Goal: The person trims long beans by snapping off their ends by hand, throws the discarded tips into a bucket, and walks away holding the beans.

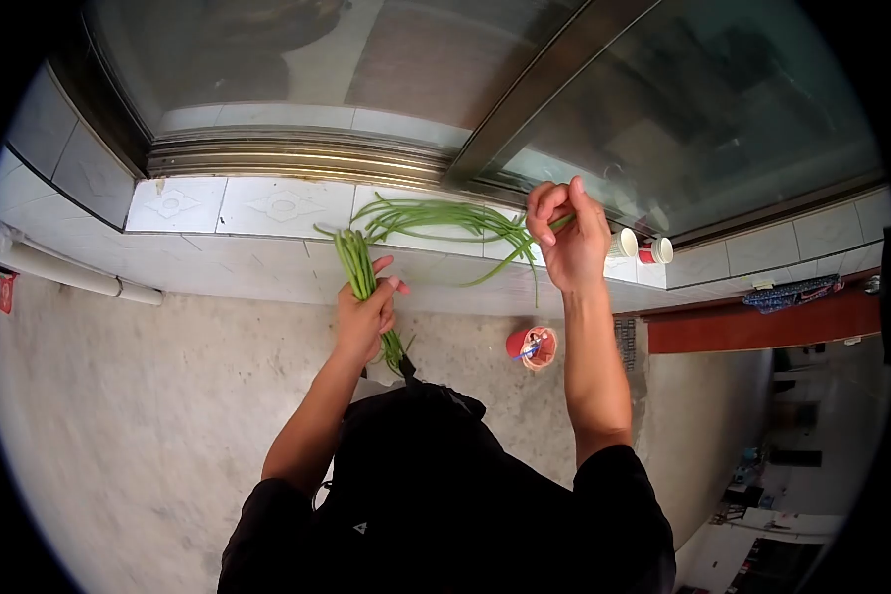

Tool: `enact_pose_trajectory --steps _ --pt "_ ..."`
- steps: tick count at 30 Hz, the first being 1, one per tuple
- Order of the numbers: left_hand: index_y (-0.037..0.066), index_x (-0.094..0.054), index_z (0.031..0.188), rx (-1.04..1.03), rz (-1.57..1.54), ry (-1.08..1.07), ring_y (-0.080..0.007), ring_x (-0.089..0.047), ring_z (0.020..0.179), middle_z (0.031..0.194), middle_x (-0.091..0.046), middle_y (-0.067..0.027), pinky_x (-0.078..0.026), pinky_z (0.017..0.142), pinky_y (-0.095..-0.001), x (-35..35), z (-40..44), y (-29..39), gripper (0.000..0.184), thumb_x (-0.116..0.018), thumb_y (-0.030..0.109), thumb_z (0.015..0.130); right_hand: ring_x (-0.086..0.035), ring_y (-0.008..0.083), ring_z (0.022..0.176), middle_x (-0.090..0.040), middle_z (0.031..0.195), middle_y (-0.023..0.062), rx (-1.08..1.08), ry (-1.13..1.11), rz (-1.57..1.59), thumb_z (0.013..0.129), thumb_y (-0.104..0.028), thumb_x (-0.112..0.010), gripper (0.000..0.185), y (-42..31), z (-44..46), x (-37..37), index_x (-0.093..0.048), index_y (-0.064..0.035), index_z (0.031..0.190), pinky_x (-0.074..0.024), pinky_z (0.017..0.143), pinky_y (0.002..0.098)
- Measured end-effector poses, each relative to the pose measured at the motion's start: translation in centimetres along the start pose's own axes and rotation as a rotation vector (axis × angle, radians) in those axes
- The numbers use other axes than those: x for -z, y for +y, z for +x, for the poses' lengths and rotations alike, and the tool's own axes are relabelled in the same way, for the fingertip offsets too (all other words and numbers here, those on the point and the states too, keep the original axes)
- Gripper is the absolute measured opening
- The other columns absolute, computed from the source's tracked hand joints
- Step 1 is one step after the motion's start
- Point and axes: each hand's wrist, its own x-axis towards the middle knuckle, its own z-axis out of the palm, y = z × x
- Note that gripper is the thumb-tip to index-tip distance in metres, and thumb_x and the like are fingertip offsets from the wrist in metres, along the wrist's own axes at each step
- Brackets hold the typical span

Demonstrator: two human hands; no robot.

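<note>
My left hand (364, 315) is wrapped around a bundle of long beans (354, 259), which stands up above the fist and hangs out below it. More long beans (436, 220) lie loosely on the white tiled ledge (285, 206), a few drooping over its front edge. Over the right end of that pile is my right hand (572, 236), its fingers curled and the thumb pointing up. A short green piece shows between those fingers, apparently the end of a long bean; the rest of it is hidden by the hand.
Two paper cups (622, 244) lie or stand on the ledge beyond my right hand. A sliding glass window (663, 119) rises behind the ledge. On the concrete floor (168, 396) stands a small red bucket (517, 344) with things inside. A white pipe (79, 271) runs low at left.
</note>
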Motion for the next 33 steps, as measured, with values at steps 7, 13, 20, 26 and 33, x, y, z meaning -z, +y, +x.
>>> enact_pose_trajectory --steps 7,13,20,26,33 --pt "-0.002 -0.061 0.108 -0.004 0.037 -0.046 -0.0049 -0.033 0.042 0.082 -0.065 -0.0144 -0.027 0.039 -0.0222 0.1 0.8 -1.3 0.015 -0.064 0.004 0.094 -0.043 0.0145 0.059 -0.056 0.083 0.0149 -0.096 -0.033 0.087 0.106 -0.029 -0.043 0.045 0.8 -0.1 -0.2 -0.058 0.0039 0.08 -0.0339 0.055 0.0261" --pt "-0.002 -0.062 0.102 -0.021 -0.123 0.0 -0.0055 -0.034 0.041 0.09 -0.069 -0.0213 -0.028 0.039 -0.0223 0.8 -0.3 -0.6 0.009 -0.063 0.002 0.094 -0.061 0.0209 0.092 -0.067 0.104 0.0141 -0.145 0.117 0.238 0.091 -0.003 -0.057 0.024 1.4 -0.9 1.3 -0.063 0.0076 0.112 -0.0477 0.088 0.0304" --pt "-0.001 -0.062 0.106 -0.049 -0.135 -0.023 -0.0054 -0.034 0.042 0.092 -0.069 -0.0207 -0.028 0.04 -0.0215 0.7 -1.5 -0.6 0.012 -0.063 0.005 0.095 -0.063 0.0288 0.113 -0.065 0.123 0.0205 -0.321 0.061 0.073 0.096 -0.009 -0.058 0.032 7.2 -4.0 0.8 -0.059 0.0066 0.124 -0.0459 0.106 0.0421" --pt "-0.001 -0.062 0.109 0.001 -0.123 -0.039 -0.0052 -0.034 0.042 0.092 -0.068 -0.018 -0.028 0.041 -0.0212 1.1 -2.3 -1.4 0.015 -0.062 0.006 0.096 -0.059 0.021 0.07 -0.059 0.07 0.0067 -0.329 0.142 0.13 0.104 -0.021 -0.047 0.026 7.5 -5.7 -1.2 -0.06 0.0017 0.105 -0.048 0.072 0.0335" --pt "-0.001 -0.064 0.111 -0.078 -0.074 0.03 -0.0045 -0.034 0.041 0.083 -0.065 -0.0116 -0.027 0.039 -0.0214 4.1 -3.4 -0.4 0.017 -0.061 0.006 0.096 -0.031 0.0074 0.052 -0.038 0.06 -0.0037 -0.394 0.073 -0.146 0.107 -0.025 -0.045 0.029 4.3 -5.3 -2.1 -0.057 -0.0031 0.093 -0.0258 0.05 0.0251"
